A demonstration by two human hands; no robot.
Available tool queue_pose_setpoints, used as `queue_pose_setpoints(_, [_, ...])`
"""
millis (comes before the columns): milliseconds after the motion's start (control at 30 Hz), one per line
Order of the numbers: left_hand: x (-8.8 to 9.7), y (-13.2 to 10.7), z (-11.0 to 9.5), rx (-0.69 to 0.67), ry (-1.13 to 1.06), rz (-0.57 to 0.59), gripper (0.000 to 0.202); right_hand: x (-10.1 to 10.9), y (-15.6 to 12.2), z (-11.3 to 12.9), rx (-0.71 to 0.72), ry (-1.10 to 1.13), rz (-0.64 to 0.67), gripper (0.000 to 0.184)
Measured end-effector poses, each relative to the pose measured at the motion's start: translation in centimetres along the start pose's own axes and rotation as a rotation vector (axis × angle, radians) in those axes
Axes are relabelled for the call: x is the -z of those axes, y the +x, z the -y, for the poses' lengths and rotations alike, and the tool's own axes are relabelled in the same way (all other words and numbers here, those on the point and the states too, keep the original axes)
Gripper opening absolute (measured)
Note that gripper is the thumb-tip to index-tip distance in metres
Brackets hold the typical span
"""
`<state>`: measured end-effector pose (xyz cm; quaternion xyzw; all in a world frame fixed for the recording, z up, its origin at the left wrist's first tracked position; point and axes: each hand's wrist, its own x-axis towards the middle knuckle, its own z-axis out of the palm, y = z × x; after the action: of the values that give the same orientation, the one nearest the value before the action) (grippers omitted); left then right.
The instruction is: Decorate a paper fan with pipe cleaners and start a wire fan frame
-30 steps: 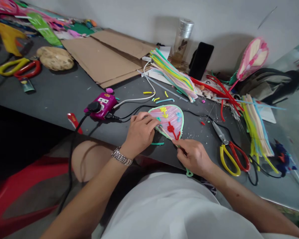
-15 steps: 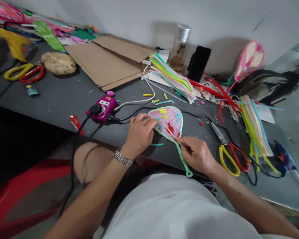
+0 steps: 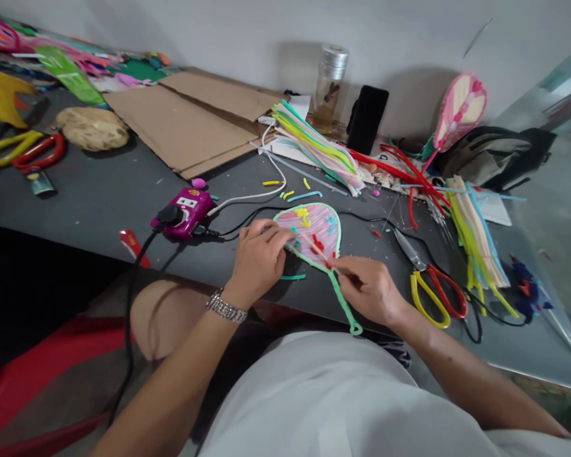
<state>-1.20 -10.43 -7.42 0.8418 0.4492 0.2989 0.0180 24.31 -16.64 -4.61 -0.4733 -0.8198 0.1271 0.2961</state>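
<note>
A fan-shaped craft piece (image 3: 316,231) lies on the table, with pink and lilac strands, a pale green border and a green looped handle (image 3: 343,303). Yellow, blue, teal and red bits decorate its face. My left hand (image 3: 259,257), with a metal watch at the wrist, has its fingers bent together on the fan's left edge by the teal bits; its fingertips are partly hidden. Pinched in my right hand (image 3: 368,285) is a thin pale stick (image 3: 316,246), its tip angled across the fan's face near the red bits.
Scissors (image 3: 435,289) and a glue gun (image 3: 528,289) lie to the right. A purple power socket (image 3: 186,212) with cables sits to the left. Behind are fuzzy-stem bundles (image 3: 318,149), cardboard (image 3: 185,124), a bottle (image 3: 330,86), a phone (image 3: 367,119) and a pink fan (image 3: 461,111).
The whole view has shifted, so the table's things appear farther left. Both hands stay at the fan, and the stick's tip has moved slightly over its face towards the left hand.
</note>
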Motion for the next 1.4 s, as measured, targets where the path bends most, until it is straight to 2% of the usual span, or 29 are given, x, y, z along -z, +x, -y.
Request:
queue_pose_setpoints(100, [0.2,0.0,-0.1,-0.007,-0.004,-0.015,0.033,1.3,-0.8,-0.5,-0.155,0.037,-0.124,0.033])
queue_pose_setpoints(200, [0.3,0.0,-0.8,-0.049,0.017,0.025,0.034,2.4,-2.1,-1.2,-0.257,0.022,-0.185,0.028])
queue_pose_setpoints(333, [0.1,0.1,-2.5,-0.145,0.04,0.098,0.034,3.4,-3.7,-2.1,-0.315,0.003,-0.24,0.028])
queue_pose_setpoints(433, [-0.2,0.2,-3.5,-0.165,0.044,0.124,0.032,3.8,-4.4,-2.6,-0.361,0.003,-0.267,0.029])
queue_pose_setpoints(567, [0.1,0.7,-3.7,-0.161,-0.003,0.104,0.025,4.8,-5.0,-3.0,-0.355,-0.018,-0.304,0.028])
queue_pose_setpoints(667, [0.6,1.1,-3.1,-0.095,-0.087,0.028,0.022,5.9,-5.6,-4.0,-0.376,-0.043,-0.369,0.028])
queue_pose_setpoints(800, [1.3,0.9,-2.4,0.034,-0.188,-0.065,0.016,7.3,-6.8,-5.9,-0.497,-0.038,-0.449,0.035])
queue_pose_setpoints(900, [1.5,-0.2,-2.1,0.093,-0.223,-0.098,0.015,8.4,-7.4,-6.9,-0.593,-0.088,-0.466,0.029])
queue_pose_setpoints(1000, [1.5,-1.7,-2.1,0.203,-0.223,-0.154,0.016,9.9,-7.5,-8.2,-0.655,-0.232,-0.47,0.025])
queue_pose_setpoints(1100, [2.1,-3.5,-3.3,0.244,-0.298,-0.106,0.02,11.2,-7.1,-9.5,-0.697,-0.402,-0.434,0.024])
queue_pose_setpoints(1200, [3.0,-5.1,-5.6,0.224,-0.4,-0.07,0.023,11.0,-6.3,-9.2,-0.619,-0.58,-0.413,0.018])
queue_pose_setpoints(1267, [3.1,-6.0,-6.9,0.203,-0.457,-0.095,0.019,9.6,-5.9,-7.7,-0.514,-0.569,-0.352,0.018])
queue_pose_setpoints(1300, [3.0,-6.3,-7.3,0.198,-0.475,-0.102,0.017,8.5,-5.9,-6.5,-0.47,-0.496,-0.281,0.019])
queue_pose_setpoints(1400, [2.5,-7.0,-8.0,0.215,-0.496,-0.111,0.008,4.7,-5.9,-1.8,-0.41,-0.185,0.053,0.012])
